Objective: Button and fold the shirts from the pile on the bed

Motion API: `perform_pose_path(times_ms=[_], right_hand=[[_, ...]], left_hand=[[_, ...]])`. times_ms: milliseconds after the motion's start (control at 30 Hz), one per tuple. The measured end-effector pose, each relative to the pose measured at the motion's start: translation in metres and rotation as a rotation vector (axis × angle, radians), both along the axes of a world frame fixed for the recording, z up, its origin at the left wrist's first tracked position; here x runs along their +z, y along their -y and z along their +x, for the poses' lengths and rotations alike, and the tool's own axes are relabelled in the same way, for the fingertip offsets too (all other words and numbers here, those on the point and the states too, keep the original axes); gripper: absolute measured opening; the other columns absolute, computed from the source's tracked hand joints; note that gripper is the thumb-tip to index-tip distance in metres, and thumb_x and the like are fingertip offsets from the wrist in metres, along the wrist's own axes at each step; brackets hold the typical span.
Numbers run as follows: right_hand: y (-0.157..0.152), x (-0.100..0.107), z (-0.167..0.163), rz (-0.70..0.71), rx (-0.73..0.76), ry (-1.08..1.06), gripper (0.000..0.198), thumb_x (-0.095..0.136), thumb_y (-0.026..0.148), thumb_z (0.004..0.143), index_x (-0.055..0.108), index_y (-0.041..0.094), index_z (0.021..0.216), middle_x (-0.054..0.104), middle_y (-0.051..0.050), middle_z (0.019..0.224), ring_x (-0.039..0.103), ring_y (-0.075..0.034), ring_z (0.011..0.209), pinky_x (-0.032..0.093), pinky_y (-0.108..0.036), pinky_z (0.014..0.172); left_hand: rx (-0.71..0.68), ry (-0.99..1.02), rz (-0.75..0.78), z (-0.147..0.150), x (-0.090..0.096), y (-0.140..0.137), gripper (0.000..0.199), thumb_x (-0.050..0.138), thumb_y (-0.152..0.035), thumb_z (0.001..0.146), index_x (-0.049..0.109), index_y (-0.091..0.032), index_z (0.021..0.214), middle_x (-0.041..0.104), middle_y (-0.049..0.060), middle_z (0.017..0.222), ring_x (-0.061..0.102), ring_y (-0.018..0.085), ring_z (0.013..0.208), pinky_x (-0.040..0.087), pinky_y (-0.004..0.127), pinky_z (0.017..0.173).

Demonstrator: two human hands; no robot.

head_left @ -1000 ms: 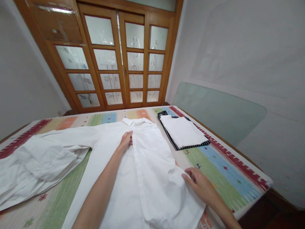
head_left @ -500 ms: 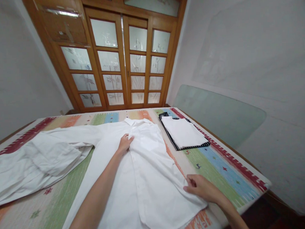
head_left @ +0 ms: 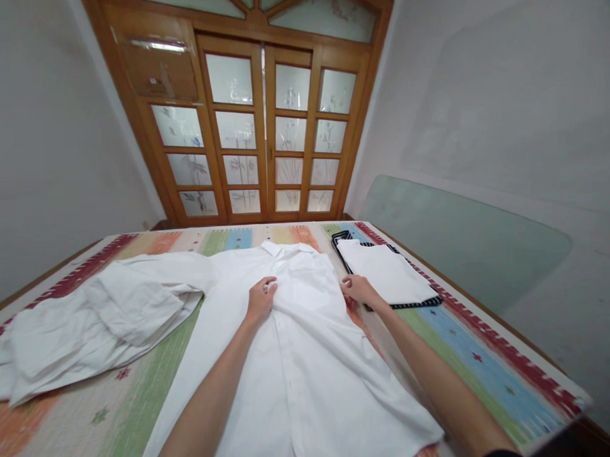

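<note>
While the left hand (head_left: 260, 301) is pinching a small fold of cloth near the button strip, its grip closed on the white shirt (head_left: 299, 349), the right hand (head_left: 356, 290) is resting at the shirt's right shoulder edge, fingers curled onto the fabric; whether that grip is actually clamping the cloth is hard to tell. The shirt is lying flat, front up, in the middle of the desk (head_left: 469, 356), collar pointing away from the person, hem nearest them. Its left sleeve (head_left: 102, 315) is sprawling in loose bunches toward the left. To do this well, both hands are probably needing to keep the cloth taut between them and stay level, so the front panel is not wrinkling. Just beside the right hand, nearly touching the shoulder, a folded white cloth on a dark striped one (head_left: 386, 272) is sitting near the desk's right edge, leaving little room there. Open striped surface is lying to the near left and near right.
</note>
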State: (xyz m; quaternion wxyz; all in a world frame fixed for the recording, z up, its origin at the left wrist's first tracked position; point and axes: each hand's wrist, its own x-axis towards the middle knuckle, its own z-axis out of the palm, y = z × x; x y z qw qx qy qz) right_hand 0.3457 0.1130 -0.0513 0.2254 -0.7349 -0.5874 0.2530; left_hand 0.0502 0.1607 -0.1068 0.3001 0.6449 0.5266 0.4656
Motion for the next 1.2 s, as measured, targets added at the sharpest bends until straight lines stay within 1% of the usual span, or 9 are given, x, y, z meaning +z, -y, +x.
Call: perform_pose_path(times_ms=[133,233,333,433,600,800,900,1033,1200], right_hand=[[-0.033,-0.011,-0.017,-0.014,-0.02,0.029,0.006,0.063,0.018,0.077,0.062,0.014,0.072,0.057,0.002,0.049,0.053,-0.011,0.047,0.036,-0.022,0.051],[-0.05,-0.005,-0.014,0.106,-0.01,0.085,0.022,0.068,0.022,0.071,0.054,0.017,0.055,0.054,0.003,0.051,0.054,-0.012,0.056,0.035,-0.022,0.055],[-0.062,0.013,0.0,0.254,-0.11,-0.003,0.021,0.067,0.029,0.07,0.056,0.017,0.057,0.057,0.001,0.055,0.056,-0.015,0.063,0.038,-0.023,0.058],[-0.063,0.03,0.014,0.348,-0.081,-0.317,0.022,0.061,0.038,0.072,0.061,0.016,0.07,0.063,-0.002,0.064,0.058,-0.017,0.069,0.043,-0.026,0.062],[-0.04,0.016,0.008,0.185,0.294,-0.669,0.044,0.07,0.034,0.056,0.064,0.014,0.094,0.071,-0.006,0.085,0.063,-0.021,0.079,0.049,-0.032,0.075],[-0.029,-0.022,-0.02,0.187,0.24,-0.719,0.052,0.077,0.038,0.056,0.064,0.015,0.101,0.072,-0.012,0.096,0.063,-0.027,0.096,0.05,-0.04,0.088],[-0.04,-0.023,-0.011,0.209,0.258,-0.686,0.048,0.076,0.032,0.051,0.066,0.017,0.095,0.073,-0.009,0.094,0.063,-0.026,0.094,0.048,-0.041,0.092],[-0.052,-0.015,0.019,0.076,0.311,-0.583,0.031,0.067,0.024,0.047,0.067,0.016,0.076,0.072,-0.003,0.077,0.064,-0.023,0.076,0.052,-0.038,0.081],[-0.05,-0.016,0.027,0.098,0.338,-0.471,0.027,0.061,0.021,0.049,0.067,0.014,0.074,0.071,-0.002,0.073,0.064,-0.021,0.072,0.053,-0.033,0.072]], left_hand=[[0.011,0.021,0.005,-0.007,-0.002,0.004,0.028,0.055,-0.029,0.082,0.07,-0.02,0.104,0.072,0.006,0.106,0.066,0.02,0.095,0.051,0.035,0.09],[0.019,0.048,-0.004,-0.009,-0.002,0.005,0.028,0.055,-0.029,0.082,0.07,-0.019,0.103,0.072,0.007,0.107,0.066,0.02,0.096,0.051,0.035,0.091],[0.011,0.086,-0.022,-0.009,-0.002,0.004,0.028,0.056,-0.029,0.08,0.069,-0.018,0.103,0.072,0.008,0.106,0.066,0.021,0.098,0.05,0.035,0.091],[-0.006,0.099,-0.027,-0.008,-0.004,0.002,0.028,0.056,-0.027,0.079,0.069,-0.018,0.103,0.072,0.007,0.103,0.066,0.022,0.099,0.05,0.036,0.09],[-0.013,0.038,-0.019,-0.007,-0.005,0.0,0.027,0.055,-0.025,0.079,0.068,-0.018,0.101,0.072,0.006,0.098,0.066,0.021,0.093,0.05,0.035,0.088],[0.085,-0.092,0.105,-0.007,-0.006,-0.001,0.028,0.054,-0.021,0.077,0.068,-0.017,0.101,0.07,0.006,0.09,0.063,0.018,0.077,0.051,0.034,0.081],[0.089,-0.149,0.182,-0.008,-0.006,-0.001,0.022,0.053,-0.018,0.078,0.069,-0.018,0.093,0.068,0.005,0.087,0.062,0.017,0.074,0.051,0.033,0.08],[0.109,-0.156,0.208,-0.009,-0.008,-0.002,0.02,0.053,-0.016,0.079,0.069,-0.018,0.091,0.068,0.005,0.086,0.062,0.016,0.073,0.052,0.033,0.078],[0.111,-0.239,0.167,-0.007,-0.01,-0.004,0.02,0.054,-0.015,0.079,0.068,-0.017,0.093,0.066,0.004,0.082,0.061,0.016,0.071,0.052,0.032,0.077]])
